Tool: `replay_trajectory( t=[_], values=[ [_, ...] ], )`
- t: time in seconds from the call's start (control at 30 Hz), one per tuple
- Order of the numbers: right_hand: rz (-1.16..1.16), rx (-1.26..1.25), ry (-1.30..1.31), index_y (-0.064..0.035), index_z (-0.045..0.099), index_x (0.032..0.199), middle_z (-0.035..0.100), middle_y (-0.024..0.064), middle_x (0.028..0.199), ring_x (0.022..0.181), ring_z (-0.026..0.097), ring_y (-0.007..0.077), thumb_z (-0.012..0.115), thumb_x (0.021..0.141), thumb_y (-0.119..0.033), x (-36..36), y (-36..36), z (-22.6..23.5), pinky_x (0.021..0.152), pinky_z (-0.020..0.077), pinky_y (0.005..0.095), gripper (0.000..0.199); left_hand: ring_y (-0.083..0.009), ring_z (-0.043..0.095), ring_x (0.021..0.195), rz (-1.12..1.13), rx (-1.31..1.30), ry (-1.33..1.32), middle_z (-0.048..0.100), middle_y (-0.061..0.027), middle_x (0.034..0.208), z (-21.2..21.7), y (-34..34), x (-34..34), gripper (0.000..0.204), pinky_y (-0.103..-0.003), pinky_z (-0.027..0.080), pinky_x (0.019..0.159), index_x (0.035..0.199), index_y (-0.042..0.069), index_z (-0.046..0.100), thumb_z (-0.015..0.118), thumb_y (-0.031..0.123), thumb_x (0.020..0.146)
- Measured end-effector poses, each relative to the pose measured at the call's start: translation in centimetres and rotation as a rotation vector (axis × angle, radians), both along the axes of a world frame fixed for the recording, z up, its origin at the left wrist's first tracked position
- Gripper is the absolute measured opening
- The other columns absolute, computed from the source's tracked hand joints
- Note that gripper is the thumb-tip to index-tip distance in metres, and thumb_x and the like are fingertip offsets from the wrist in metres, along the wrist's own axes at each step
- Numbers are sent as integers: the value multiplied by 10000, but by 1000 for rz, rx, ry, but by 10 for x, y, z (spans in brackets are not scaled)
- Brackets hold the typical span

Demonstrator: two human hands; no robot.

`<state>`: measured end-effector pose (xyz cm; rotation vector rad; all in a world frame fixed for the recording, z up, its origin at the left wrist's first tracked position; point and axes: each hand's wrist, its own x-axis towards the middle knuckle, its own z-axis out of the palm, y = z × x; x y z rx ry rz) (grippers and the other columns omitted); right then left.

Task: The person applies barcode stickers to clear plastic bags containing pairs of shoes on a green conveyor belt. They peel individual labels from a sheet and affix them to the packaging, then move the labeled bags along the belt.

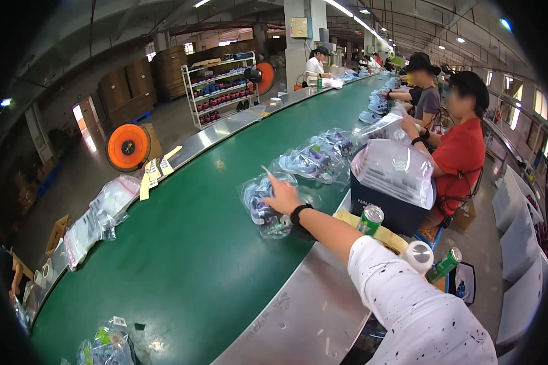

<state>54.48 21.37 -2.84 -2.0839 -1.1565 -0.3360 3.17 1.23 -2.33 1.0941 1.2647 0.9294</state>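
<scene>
Right hand [282, 196]: laid flat, fingers spread, on bagged shoes [265, 205] upon green conveyor belt [189, 255]; nothing is gripped. Green can [369, 219] is stood nearby.

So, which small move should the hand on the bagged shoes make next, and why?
Probably close the fingers on the bagged shoes. The right hand lies flat on the bag with fingers spread, not gripping yet, and the bag rests on the green belt.
</scene>
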Motion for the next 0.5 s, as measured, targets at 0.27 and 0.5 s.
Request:
replay_trajectory(
  t=[0.27, 0.5],
  values=[
    [203, 266, 442, -32, 279, 1385, 464, 241, 1284, 1157, 479, 362, 735, 655, -270, -45, 8, -34, 953, 390, 381, 893, -255, 549, 1018, -12, -51, 86, 548, -189, 1140, -2, 0, 1, 421, -333, 444, 881, 1265, -11, 424, 563, 32, 870],
    [635, 99, 607, -97, 82, 1445, 396, 244, 1347, 1182, 462, 358, 699, 689, -180, -171, 36, -24, 968, 381, 356, 979, -267, 532, 1059, -10, -58, 171, 526, -213, 1179, 0, 0, 4, 432, -337, 435, 902, 1290, -2, 392, 539, 46, 887]
  ],
)
